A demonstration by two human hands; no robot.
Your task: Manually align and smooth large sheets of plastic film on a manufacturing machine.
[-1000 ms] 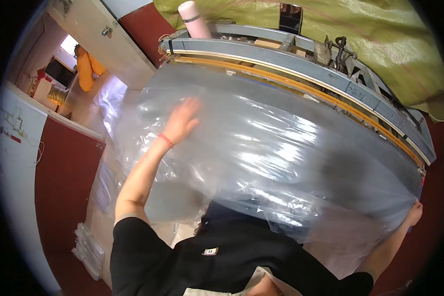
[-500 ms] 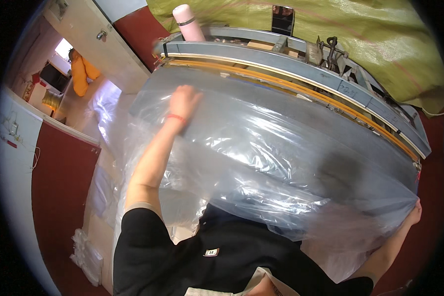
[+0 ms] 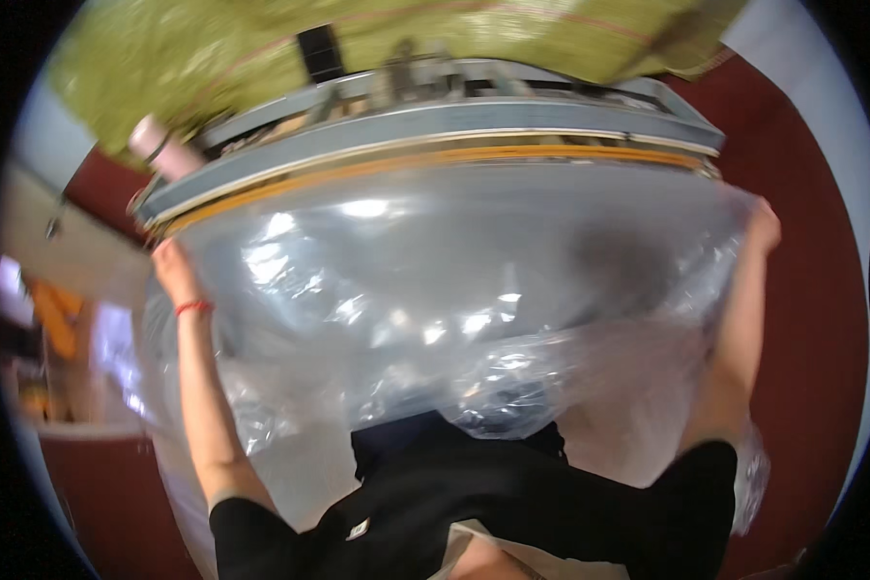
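Note:
A wide sheet of clear plastic film (image 3: 435, 251) stretches between my two hands, over a grey tabletop and down toward my body. My left hand (image 3: 174, 273), with a red band at the wrist, grips the film's far left corner, close to the machine's left end. At the far right corner, my right hand (image 3: 764, 227) is closed on the film, near the machine's right end. Along the film's far edge runs a long machine bar (image 3: 435, 121) of grey metal with an orange strip (image 3: 512, 153). The near part of the film hangs in shiny wrinkles.
A pink bottle (image 3: 164, 150) stands at the bar's left end. Behind the bar hangs a yellow-green woven sheet (image 3: 512, 39), with a dark rectangular object (image 3: 320, 53) against it. A doorway with orange cloth (image 3: 56, 314) lies to the left. A dark red wall (image 3: 802, 329) is on the right.
My left hand has gone from lying over the film to gripping its left corner. My right hand, still on the film, has moved up to the bar's right end. The view has turned.

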